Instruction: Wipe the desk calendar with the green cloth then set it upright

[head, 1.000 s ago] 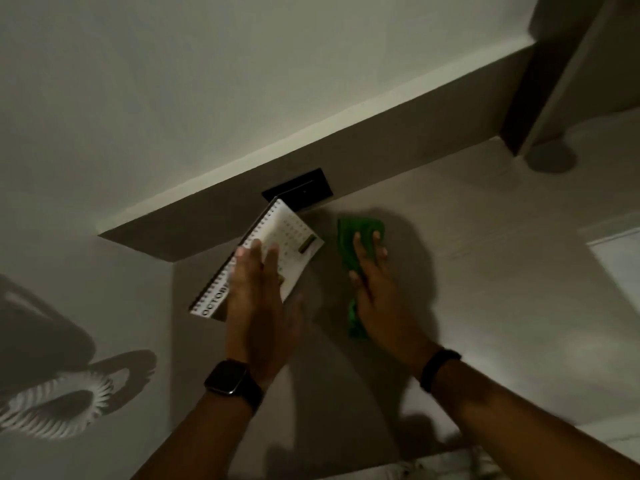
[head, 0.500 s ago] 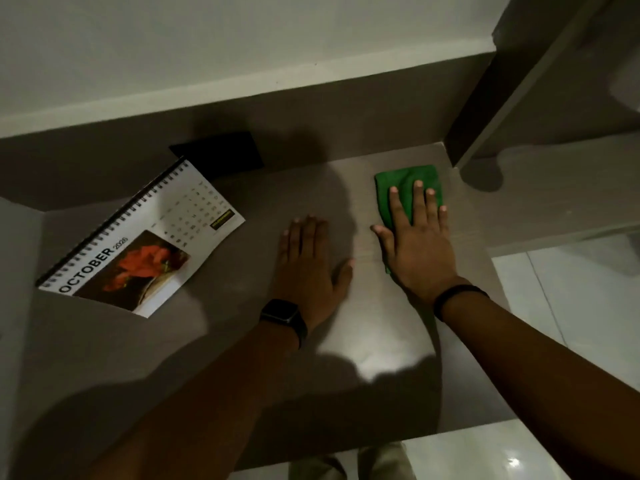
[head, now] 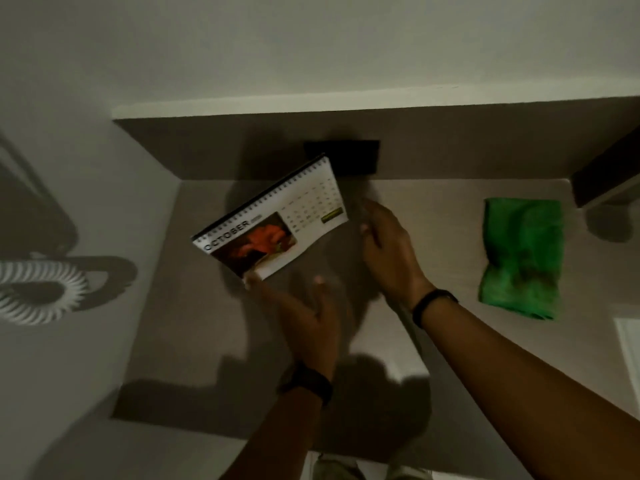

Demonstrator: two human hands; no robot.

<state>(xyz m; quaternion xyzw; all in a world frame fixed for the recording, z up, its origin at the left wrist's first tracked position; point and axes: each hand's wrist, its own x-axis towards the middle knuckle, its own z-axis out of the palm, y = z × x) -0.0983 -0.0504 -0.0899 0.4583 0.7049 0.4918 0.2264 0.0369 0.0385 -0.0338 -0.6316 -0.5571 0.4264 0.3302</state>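
Desk calendar tilted, both hands at edges; green cloth apart.

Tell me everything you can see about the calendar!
The desk calendar is white, with a dark spiral binding along its top edge. Its page says OCTOBER, shows a red flower photo and a small date grid. It is tilted over the grey desk, with the left hand at its lower corner and the right hand at its right edge.

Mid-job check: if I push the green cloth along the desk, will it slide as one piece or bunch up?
The green cloth lies crumpled with soft folds, so it is probably floppy and would bunch rather than slide whole. It looks thin and light, likely lifting easily from a pinch. Lying flat on the desk, it should not roll or tip.
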